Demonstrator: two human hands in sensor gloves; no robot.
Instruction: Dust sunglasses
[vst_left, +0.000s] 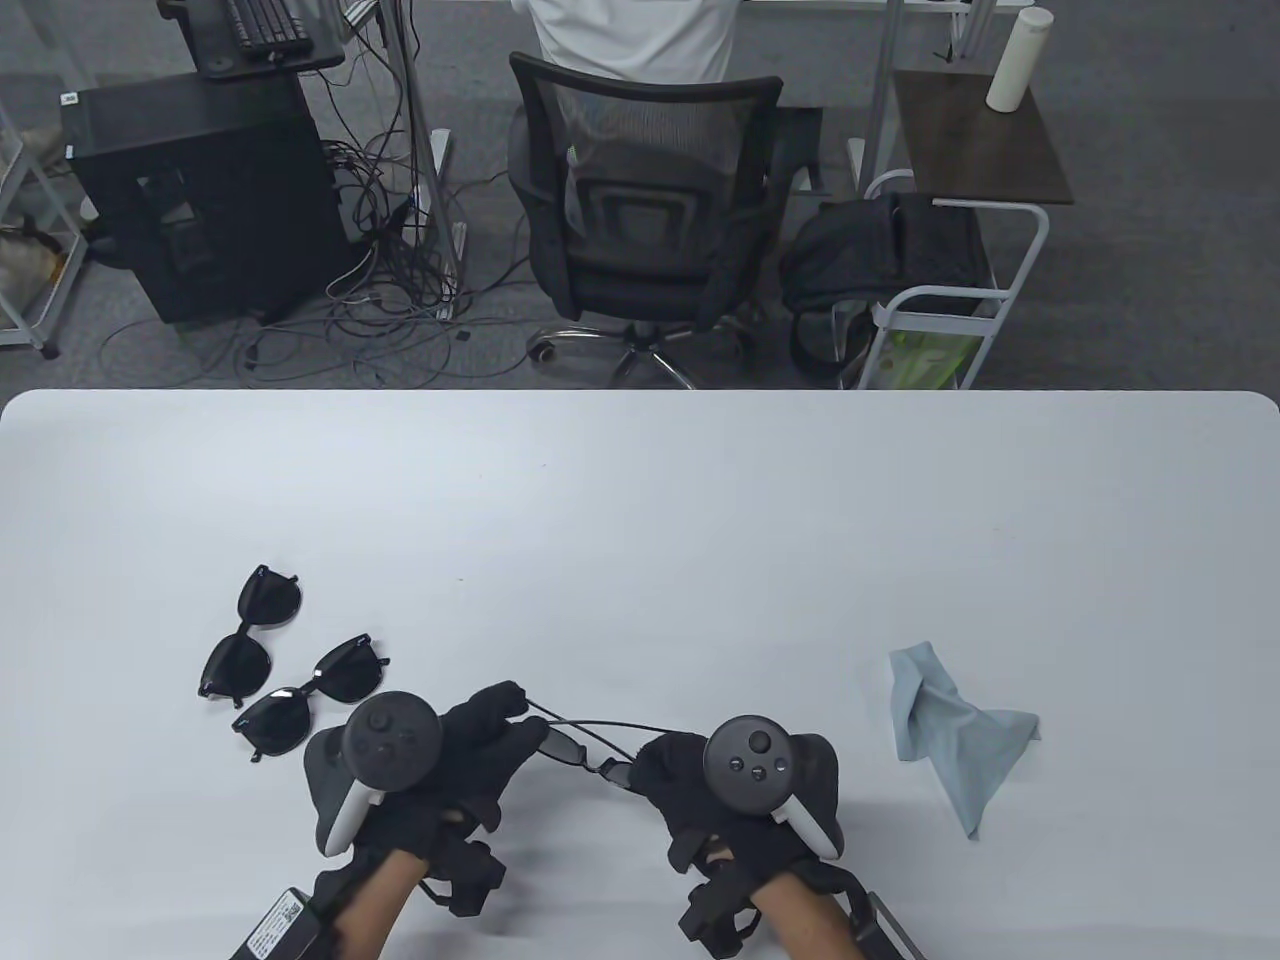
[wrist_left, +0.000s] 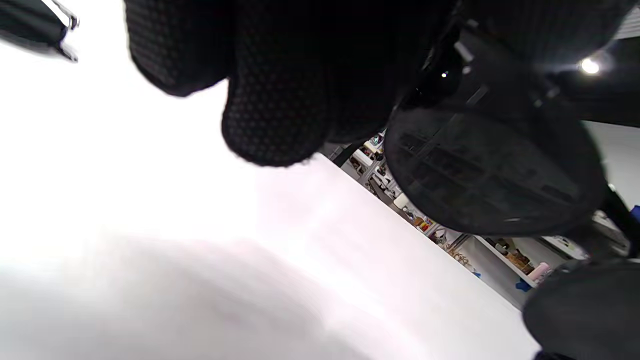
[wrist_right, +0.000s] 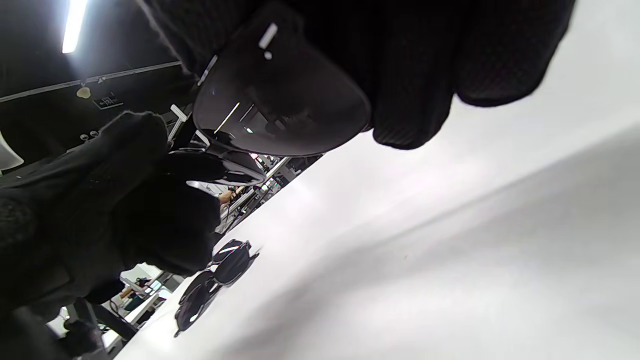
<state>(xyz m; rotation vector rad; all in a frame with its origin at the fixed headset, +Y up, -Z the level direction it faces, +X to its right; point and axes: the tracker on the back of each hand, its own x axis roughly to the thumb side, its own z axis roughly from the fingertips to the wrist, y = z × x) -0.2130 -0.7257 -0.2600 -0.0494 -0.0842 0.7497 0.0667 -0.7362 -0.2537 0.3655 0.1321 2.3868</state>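
Both gloved hands low over the near edge of the white tabletop (vst_left: 640, 520), sharing one pair of sunglasses (vst_left: 585, 752) held between them, clear of the surface. Left hand (vst_left: 470, 740) gripping one end of the frame, fingers (wrist_left: 280, 100) curled over the rim above a dark lens, seen close in the left wrist view. Right hand (vst_left: 690, 775) gripping the other end, fingers (wrist_right: 425, 75) wrapped over the top of the second lens, which fills the upper middle of the right wrist view. Thin temple arms opened out and stretching from the left fingers across toward the right fingers, a little beyond both. Trackers strapped on the backs of both hands, black cuffs at the wrists. Two further pairs lying flat on the tabletop, just left of the left fingers: nearer sunglasses (vst_left: 312, 697) close beside the left tracker, farther sunglasses (vst_left: 250, 632) beyond them and touching or nearly touching them, hard to tell which. Pale blue cloth (vst_left: 950, 725) crumpled on the tabletop to the right of the right fingers, apart from them and untouched. Beyond the tabletop's far edge, an office chair (vst_left: 645, 230) with a seated person in a white top, a black computer case, tangled cables and a small cart.
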